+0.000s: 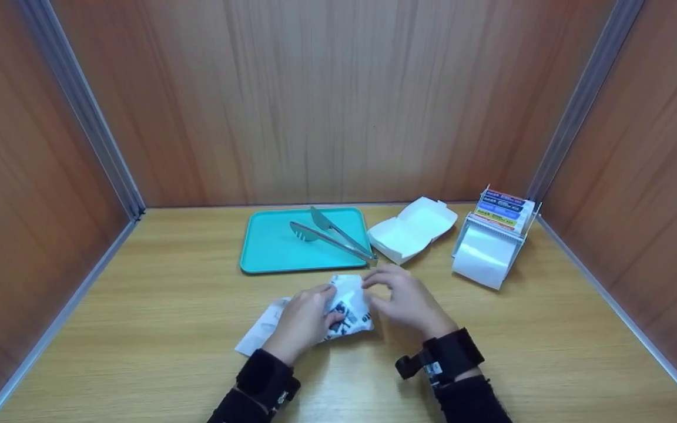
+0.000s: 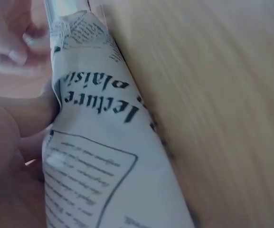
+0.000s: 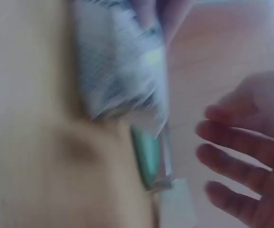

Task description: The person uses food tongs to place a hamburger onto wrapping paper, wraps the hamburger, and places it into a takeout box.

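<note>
A packet wrapped in white paper with black newspaper-style print (image 1: pixel 351 302) is near the front middle of the table. My left hand (image 1: pixel 303 320) grips it, thumb on the near face. In the left wrist view the printed paper (image 2: pixel 96 156) stretches out as a long loose flap beside that hand. What the paper encloses is hidden. Just right of the packet is my right hand (image 1: pixel 406 296), its fingers bent loosely. The right wrist view shows those fingers (image 3: pixel 236 140) spread and apart from the packet (image 3: pixel 122 66), with some blur.
Behind the packet lies a turquoise tray (image 1: pixel 268 258) with metal tongs (image 1: pixel 338 241) on it. An opened white takeaway box (image 1: pixel 415 229) stands beside it. Further right is a dispenser (image 1: pixel 491 241) with a white roll and coloured labels. Wooden panels (image 1: pixel 338 106) enclose the table.
</note>
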A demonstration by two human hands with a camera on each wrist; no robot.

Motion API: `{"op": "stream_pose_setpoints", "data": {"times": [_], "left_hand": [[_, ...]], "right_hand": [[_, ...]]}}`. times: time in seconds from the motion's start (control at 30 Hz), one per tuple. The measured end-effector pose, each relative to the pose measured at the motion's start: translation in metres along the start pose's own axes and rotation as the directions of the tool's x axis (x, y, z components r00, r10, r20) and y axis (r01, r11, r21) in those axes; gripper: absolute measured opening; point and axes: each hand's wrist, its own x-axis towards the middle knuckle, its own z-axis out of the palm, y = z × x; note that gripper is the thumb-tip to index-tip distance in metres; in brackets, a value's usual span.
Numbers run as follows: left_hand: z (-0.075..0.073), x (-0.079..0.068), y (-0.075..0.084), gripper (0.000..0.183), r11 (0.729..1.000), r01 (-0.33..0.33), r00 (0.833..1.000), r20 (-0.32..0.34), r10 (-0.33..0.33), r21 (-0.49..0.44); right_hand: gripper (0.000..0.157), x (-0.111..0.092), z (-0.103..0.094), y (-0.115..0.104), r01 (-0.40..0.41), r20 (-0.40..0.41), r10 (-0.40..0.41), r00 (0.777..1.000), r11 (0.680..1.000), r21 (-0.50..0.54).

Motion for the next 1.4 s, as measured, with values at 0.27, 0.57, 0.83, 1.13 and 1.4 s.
{"op": "stream_pose_setpoints", "data": {"times": [0.27, 0.57, 0.83, 1.13, 1.4], "left_hand": [[0.000, -0.001, -0.004, 0.064, 0.997, -0.065, 0.997, 0.034, 0.066, -0.028], [-0.016, -0.003, -0.022, 0.068, 0.989, 0.040, 0.999, -0.025, -0.037, 0.140], [-0.043, -0.017, -0.075, 0.046, 0.899, 0.408, 0.913, -0.069, -0.402, 0.163], [-0.047, -0.019, -0.093, 0.059, 0.870, 0.475, 0.872, 0.059, -0.485, 0.131], [-0.051, -0.017, -0.099, 0.044, 0.871, 0.481, 0.862, 0.123, -0.491, 0.106]], "right_hand": [[0.063, 0.004, 0.031, -0.012, 0.086, 0.226, -0.059, 0.972, 0.990, -0.110], [0.060, 0.007, 0.046, -0.031, -0.003, 0.163, 0.057, 0.985, 0.949, -0.315], [0.057, 0.007, 0.044, -0.040, -0.091, 0.135, 0.148, 0.980, 0.929, -0.357], [0.058, 0.006, 0.044, -0.029, 0.003, 0.177, 0.051, 0.983, 0.957, -0.290], [0.058, 0.004, 0.043, -0.025, 0.032, 0.158, 0.012, 0.987, 0.961, -0.276]]}}
